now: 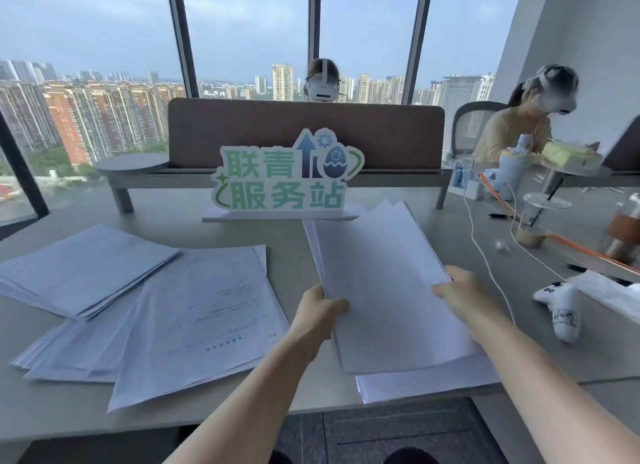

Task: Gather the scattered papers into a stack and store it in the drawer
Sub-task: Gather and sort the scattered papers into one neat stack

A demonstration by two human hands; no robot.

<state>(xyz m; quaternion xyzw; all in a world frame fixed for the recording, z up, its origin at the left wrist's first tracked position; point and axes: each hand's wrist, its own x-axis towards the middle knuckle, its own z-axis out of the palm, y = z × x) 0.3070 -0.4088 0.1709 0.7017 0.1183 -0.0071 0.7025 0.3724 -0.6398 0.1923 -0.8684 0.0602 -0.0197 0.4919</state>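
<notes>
Two bare forearms reach fwd over near desk edge (pixel 242 418), dark floor visible below it. Left hand (pixel 320 309) grips left edge of white paper stack (pixel 388 290): thumb on top of sheet, fingers curled under, out of sight. Right hand (pixel 460 292) lies on stack's right edge, fingers bent over the top sheet, pointing left; blurred, cannot tell if thumb is under. Stack sits right of centre, far end angled up-left, resting over more loose sheets (pixel 426 384) whose corner overhangs desk edge. Left of hands: printed sheets (pixel 204 325) fanned out, near corner close to desk edge; further left a second pile (pixel 83 266), skewed, overlapping the fan. Open desk strip betw. stack and fan, narrow. Behind: cut-out sign (pixel 284 176), green characters, on flat base, just beyond stack's far end. Right side crowded: white game controller (pixel 561 308), white cable (pixel 485 245), plastic cup (pixel 536 221) w/ straw. Desk surface matte grey, smooth.
</notes>
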